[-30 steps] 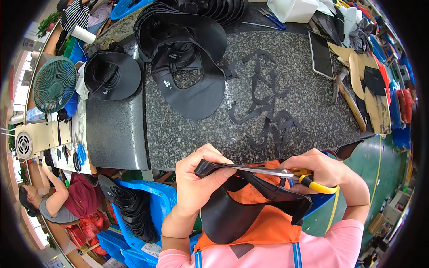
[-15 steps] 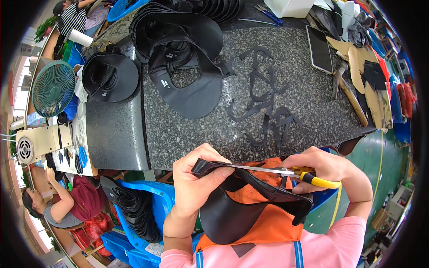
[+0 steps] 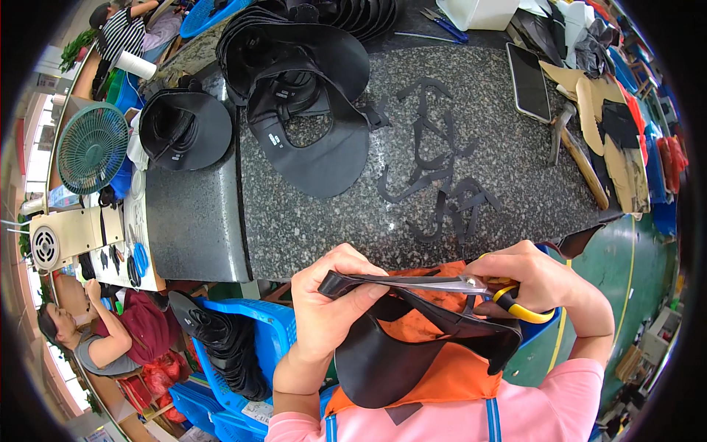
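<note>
A: What is being held, and where?

B: A black visor piece is held in front of the chest, just below the edge of the granite counter. Its rim is pinched by the left hand, which is closed tight on it. Yellow-handled scissors are gripped by the right hand, also closed, with the blades laid along the rim.

A: How far along does the work seem?

B: The trimming appears to be in mid-cut: the blades are set along most of the rim, but whether any strip has come free from this piece cannot be told. A scatter of thin black offcut strips is lying on the counter, so a good deal of cutting is judged done. A stack of black sun hats is piled at the far left of the counter, and one more black hat lies beside it; whether these are finished cannot be told.

A: And the containers?

B: A blue plastic crate stands below the counter, to the left of the hands, and is loaded with a row of black visor pieces. More blue crates are stacked lower down; their contents cannot be made out.
</note>
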{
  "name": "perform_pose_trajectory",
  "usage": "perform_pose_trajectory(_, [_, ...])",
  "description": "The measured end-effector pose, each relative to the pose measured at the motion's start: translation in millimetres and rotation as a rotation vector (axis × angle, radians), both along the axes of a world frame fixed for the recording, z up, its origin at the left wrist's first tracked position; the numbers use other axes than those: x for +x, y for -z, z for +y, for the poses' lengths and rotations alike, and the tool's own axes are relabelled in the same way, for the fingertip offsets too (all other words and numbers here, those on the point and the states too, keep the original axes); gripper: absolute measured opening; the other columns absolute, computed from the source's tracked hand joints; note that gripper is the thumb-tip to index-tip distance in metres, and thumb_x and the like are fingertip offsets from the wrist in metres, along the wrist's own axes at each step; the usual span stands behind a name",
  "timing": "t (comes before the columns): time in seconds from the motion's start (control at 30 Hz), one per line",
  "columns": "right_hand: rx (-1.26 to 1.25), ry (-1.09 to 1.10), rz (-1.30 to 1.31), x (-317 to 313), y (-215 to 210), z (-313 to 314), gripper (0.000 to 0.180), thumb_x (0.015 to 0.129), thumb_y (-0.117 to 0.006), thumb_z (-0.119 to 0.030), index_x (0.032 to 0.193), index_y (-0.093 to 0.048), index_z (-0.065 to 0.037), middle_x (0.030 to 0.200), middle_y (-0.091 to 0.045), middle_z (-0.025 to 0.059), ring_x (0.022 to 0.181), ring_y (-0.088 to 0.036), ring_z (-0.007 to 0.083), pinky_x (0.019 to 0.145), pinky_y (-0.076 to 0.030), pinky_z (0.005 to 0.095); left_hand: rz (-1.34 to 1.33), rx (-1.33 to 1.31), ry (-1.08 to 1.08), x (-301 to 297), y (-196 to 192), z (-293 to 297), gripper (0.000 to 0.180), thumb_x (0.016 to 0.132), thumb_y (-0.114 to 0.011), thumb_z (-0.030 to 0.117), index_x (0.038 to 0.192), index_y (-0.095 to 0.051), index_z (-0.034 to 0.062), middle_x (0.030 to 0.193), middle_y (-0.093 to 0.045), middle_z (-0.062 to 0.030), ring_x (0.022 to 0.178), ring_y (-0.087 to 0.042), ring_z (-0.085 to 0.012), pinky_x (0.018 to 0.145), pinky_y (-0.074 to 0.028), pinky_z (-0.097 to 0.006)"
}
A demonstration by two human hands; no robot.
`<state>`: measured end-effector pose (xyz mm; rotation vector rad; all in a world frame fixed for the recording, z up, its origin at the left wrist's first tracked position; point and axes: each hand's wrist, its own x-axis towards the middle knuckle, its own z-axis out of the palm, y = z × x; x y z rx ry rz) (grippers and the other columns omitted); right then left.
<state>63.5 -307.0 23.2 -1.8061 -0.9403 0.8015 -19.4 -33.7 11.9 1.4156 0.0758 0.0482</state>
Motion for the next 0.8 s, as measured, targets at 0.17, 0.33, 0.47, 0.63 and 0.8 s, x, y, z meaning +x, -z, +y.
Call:
perform_pose_trajectory(0.17, [0.033,0.000,-0.016,0.4,0.0,7.4,0.043,0.076,-0.080,-0.015,0.113,-0.063,-0.002,0.091,-0.067,0.0143,0.079,-0.067,0.0300,0.067,-0.053,0.0362,0.029,-0.001,-0.013,-2.1,-0.6,-7.5,0.014,0.077,-0.078,0.005,0.083,-0.067,-0.0007,0.082,-0.065,-0.0116,0.077,-0.062,-0.0188,0.070,-0.050,-0.029])
perform_pose_trajectory(0.33, [-0.024,-0.016,0.019,0.1,-0.7,9.6,0.044,0.077,-0.079,-0.013,0.115,-0.062,-0.001,0.097,-0.067,0.0144,0.082,-0.067,0.0296,0.069,-0.054,0.0365,-0.016,0.075,0.068,-1.8,2.9,-10.4,0.015,0.075,-0.080,0.004,0.084,-0.069,-0.0001,0.083,-0.066,-0.0129,0.079,-0.064,-0.0214,0.071,-0.052,-0.031])
perform_pose_trajectory(0.47, [0.068,-0.046,0.107,-0.6,2.1,9.7,0.043,0.078,-0.078,-0.012,0.116,-0.062,-0.001,0.096,-0.067,0.0148,0.083,-0.068,0.0302,0.071,-0.054,0.0362,-0.046,-0.010,0.088,-0.9,8.6,-9.5,0.017,0.075,-0.080,0.001,0.088,-0.070,0.0007,0.088,-0.067,-0.0117,0.083,-0.066,-0.0208,0.074,-0.053,-0.032])
perform_pose_trajectory(0.63, [0.060,-0.045,0.124,-0.7,0.1,9.0,0.040,0.078,-0.076,-0.008,0.114,-0.062,-0.002,0.093,-0.067,0.0147,0.082,-0.067,0.0298,0.071,-0.053,0.0354,-0.089,-0.014,0.120,3.7,5.3,-3.9,0.026,0.074,-0.081,0.007,0.095,-0.069,-0.0005,0.095,-0.066,-0.0160,0.092,-0.066,-0.0279,0.082,-0.054,-0.038])
perform_pose_trajectory(0.8, [0.016,0.060,-0.409,14.7,-4.3,7.5,0.055,0.061,-0.074,-0.001,0.114,-0.060,-0.006,0.082,-0.063,0.0076,0.071,-0.065,0.0280,0.061,-0.053,0.0373,-0.214,0.460,0.018,12.8,-17.6,11.8,0.039,0.068,-0.079,-0.001,0.105,-0.069,0.0055,0.119,-0.060,-0.0135,0.116,-0.055,-0.0279,0.097,-0.044,-0.039])
